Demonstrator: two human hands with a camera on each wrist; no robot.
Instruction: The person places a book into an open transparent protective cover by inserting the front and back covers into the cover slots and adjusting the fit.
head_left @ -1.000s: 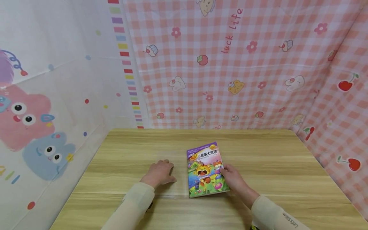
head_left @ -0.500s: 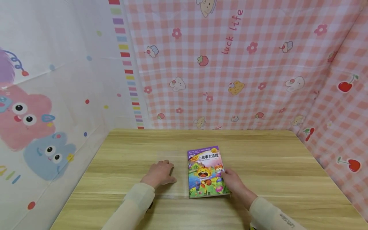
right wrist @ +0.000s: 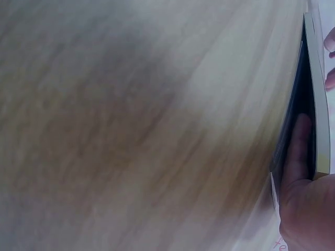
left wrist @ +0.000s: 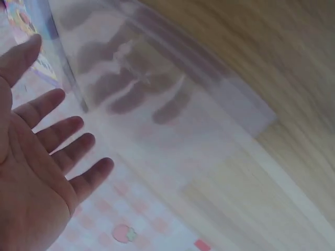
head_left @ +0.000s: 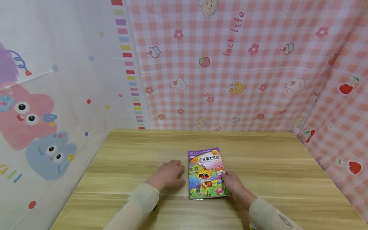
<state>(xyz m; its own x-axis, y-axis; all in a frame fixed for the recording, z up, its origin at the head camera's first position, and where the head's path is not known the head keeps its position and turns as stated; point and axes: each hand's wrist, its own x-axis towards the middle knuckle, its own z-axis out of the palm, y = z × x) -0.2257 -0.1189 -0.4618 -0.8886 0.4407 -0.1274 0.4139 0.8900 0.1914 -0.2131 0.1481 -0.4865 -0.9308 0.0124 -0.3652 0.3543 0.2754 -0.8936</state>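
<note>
In the head view, a children's picture book with a lion on its cover lies front up at mid table. My right hand grips its right edge, thumb on the cover. The right wrist view shows fingers in the dark gap beneath the pages. My left hand is just left of the book, palm down. Its fingers are spread and hold nothing in the left wrist view. Beside them a clear plastic sheet lies on the table, with dark reflections of fingers on it.
A wood-grain table carries the book. Behind it hangs a pink checked cloth, with a white cartoon cloth along the left and a cherry-print cloth along the right.
The book's far end has tipped down toward me and the book sits straighter, with my right hand still on its edge. My left hand has shifted right, closer to the book.
</note>
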